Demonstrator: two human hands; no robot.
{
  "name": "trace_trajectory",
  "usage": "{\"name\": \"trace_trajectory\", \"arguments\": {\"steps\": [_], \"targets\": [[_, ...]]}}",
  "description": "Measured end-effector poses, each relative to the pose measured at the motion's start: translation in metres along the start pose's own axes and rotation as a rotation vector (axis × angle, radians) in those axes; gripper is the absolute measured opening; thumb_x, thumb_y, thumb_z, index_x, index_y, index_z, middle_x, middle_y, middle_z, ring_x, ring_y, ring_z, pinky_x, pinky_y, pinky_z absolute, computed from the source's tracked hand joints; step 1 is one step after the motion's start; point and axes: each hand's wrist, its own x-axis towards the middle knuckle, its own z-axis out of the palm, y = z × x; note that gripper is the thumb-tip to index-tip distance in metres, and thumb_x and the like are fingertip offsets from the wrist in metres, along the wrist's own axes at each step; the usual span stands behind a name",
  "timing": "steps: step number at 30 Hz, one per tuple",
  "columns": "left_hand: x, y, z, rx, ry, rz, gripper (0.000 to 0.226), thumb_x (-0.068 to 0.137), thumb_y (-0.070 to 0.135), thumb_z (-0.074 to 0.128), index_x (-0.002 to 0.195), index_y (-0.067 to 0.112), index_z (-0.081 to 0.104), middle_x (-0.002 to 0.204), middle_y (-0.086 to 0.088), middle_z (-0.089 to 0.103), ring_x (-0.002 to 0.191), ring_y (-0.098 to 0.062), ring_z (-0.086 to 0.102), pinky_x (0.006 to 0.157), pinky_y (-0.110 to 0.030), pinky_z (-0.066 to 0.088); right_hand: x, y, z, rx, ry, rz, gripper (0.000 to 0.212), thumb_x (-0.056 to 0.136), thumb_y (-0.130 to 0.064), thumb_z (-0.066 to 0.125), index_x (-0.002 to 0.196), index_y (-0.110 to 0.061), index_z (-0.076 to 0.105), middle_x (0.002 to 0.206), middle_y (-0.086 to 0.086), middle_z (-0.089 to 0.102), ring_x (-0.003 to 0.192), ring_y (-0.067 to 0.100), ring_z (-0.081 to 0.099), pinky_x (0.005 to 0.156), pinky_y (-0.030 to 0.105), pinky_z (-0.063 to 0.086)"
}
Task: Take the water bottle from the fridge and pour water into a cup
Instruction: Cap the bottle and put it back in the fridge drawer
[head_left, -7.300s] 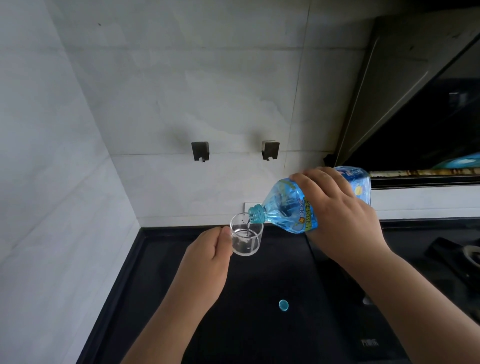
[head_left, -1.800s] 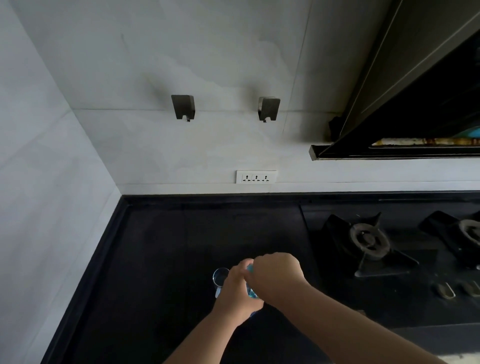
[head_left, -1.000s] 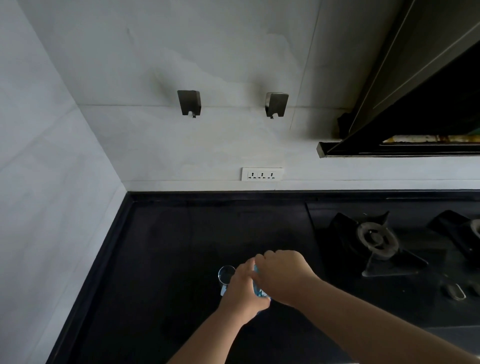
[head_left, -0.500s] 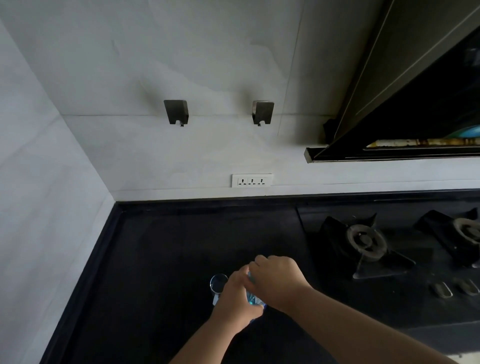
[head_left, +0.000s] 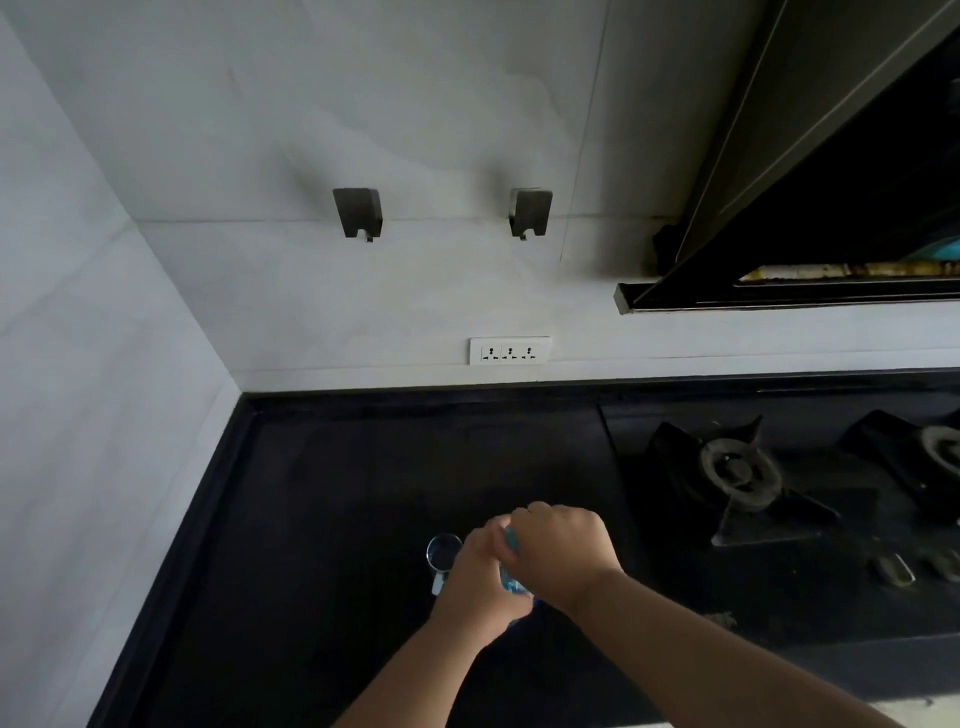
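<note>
A blue plastic water bottle (head_left: 511, 581) stands upright on the black counter, mostly hidden by both hands. My left hand (head_left: 480, 584) wraps around its body. My right hand (head_left: 561, 551) is closed over the bottle's top, where a sliver of the blue cap (head_left: 511, 540) shows between the fingers. A small clear cup (head_left: 443, 552) stands on the counter just left of the bottle, touching or nearly touching my left hand; I cannot tell how much water it holds.
The black counter (head_left: 337, 519) runs into a white wall corner at left. A gas hob with two burners (head_left: 740, 475) lies to the right, under a slanted range hood (head_left: 831, 208). A socket strip (head_left: 510, 351) and two wall hooks (head_left: 358, 213) are behind.
The pouring seen earlier is over: the bottle now stands upright and the cup rests on the counter. In the last second both hands stay on the bottle with small shifts; only the view wobbles.
</note>
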Motion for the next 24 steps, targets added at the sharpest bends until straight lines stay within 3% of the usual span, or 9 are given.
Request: {"name": "trace_trajectory", "arguments": {"steps": [3,4,7,9,11,13,17,20,24], "targets": [[-0.002,0.008,0.0,0.021,0.025,-0.028,0.079,0.068,0.034,0.088,0.135,0.04,0.046,0.126,0.015,0.059,0.115,-0.01,0.063,0.101,-0.042,0.056,0.005,-0.01,-0.017,-0.012,-0.092,0.096,0.04,0.108,-0.037,0.034,0.083,-0.018,0.059,0.066,0.0,0.052,0.073,0.021,0.068,0.069,0.036,0.058],[-0.005,0.01,0.0,0.016,0.035,-0.037,0.082,0.067,0.035,0.089,0.135,0.043,0.043,0.128,0.016,0.055,0.116,-0.009,0.062,0.101,-0.042,0.056,0.006,-0.009,-0.018,0.022,-0.13,0.13,0.043,0.108,-0.039,0.032,0.083,-0.018,0.061,0.067,-0.001,0.055,0.076,0.02,0.07,0.074,0.037,0.059],[-0.021,0.019,-0.007,-0.006,0.07,-0.041,0.085,0.069,0.03,0.088,0.138,0.045,0.04,0.129,0.016,0.043,0.116,-0.005,0.057,0.099,-0.033,0.056,0.0,0.006,-0.016,0.198,-0.222,0.139,0.048,0.107,-0.047,0.03,0.12,-0.018,0.066,0.097,0.003,0.068,0.092,0.022,0.069,0.084,0.037,0.055],[-0.028,0.031,-0.025,0.0,0.101,-0.006,0.082,0.066,0.031,0.086,0.135,0.047,0.045,0.125,0.015,0.044,0.112,-0.004,0.058,0.095,-0.025,0.056,-0.008,0.025,-0.015,0.412,-0.234,0.105,0.049,0.109,-0.024,0.039,0.155,-0.01,0.038,0.136,0.013,0.058,0.122,0.03,0.059,0.101,0.042,0.047],[-0.034,0.051,-0.051,0.005,0.095,0.057,0.084,0.065,0.029,0.087,0.129,0.057,0.04,0.122,0.016,0.05,0.109,-0.003,0.061,0.09,-0.016,0.051,-0.015,0.05,-0.024,0.583,-0.24,0.133,0.047,0.103,-0.007,0.048,0.15,-0.007,0.044,0.14,0.015,0.057,0.122,0.026,0.057,0.107,0.038,0.044],[-0.041,0.081,-0.084,-0.015,0.09,0.109,0.083,0.066,0.027,0.089,0.119,0.059,0.034,0.117,0.014,0.059,0.103,-0.005,0.067,0.083,-0.015,0.052,-0.026,0.071,-0.032,0.859,-0.146,0.2,0.05,0.092,0.0,0.056,0.138,-0.019,0.058,0.131,0.004,0.064,0.109,0.015,0.062,0.097,0.032,0.051],[-0.058,0.153,-0.15,-0.084,0.124,0.255,0.083,0.065,0.033,0.097,0.123,0.047,0.04,0.12,0.014,0.066,0.106,-0.003,0.069,0.093,-0.027,0.059,-0.053,0.088,-0.062,1.264,-0.214,0.028,0.086,0.079,0.0,0.077,0.145,-0.045,0.044,0.136,-0.015,0.06,0.116,0.014,0.066,0.093,0.025,0.057],[-0.069,0.194,-0.185,-0.129,0.083,0.383,0.084,0.065,0.031,0.098,0.13,0.043,0.047,0.128,0.012,0.066,0.117,-0.009,0.067,0.1,-0.039,0.057,-0.068,0.091,-0.085,1.501,-0.075,-0.045,0.087,0.078,0.002,0.084,0.145,-0.039,0.046,0.138,-0.012,0.064,0.115,0.014,0.07,0.095,0.035,0.06],[-0.077,0.229,-0.204,-0.137,0.03,0.531,0.084,0.065,0.031,0.098,0.135,0.041,0.053,0.135,0.014,0.064,0.129,-0.014,0.061,0.104,-0.049,0.054,-0.094,0.09,-0.104,1.575,0.052,-0.069,0.079,0.079,0.002,0.085,0.143,-0.031,0.051,0.132,-0.003,0.07,0.119,0.02,0.069,0.102,0.043,0.057]]}}
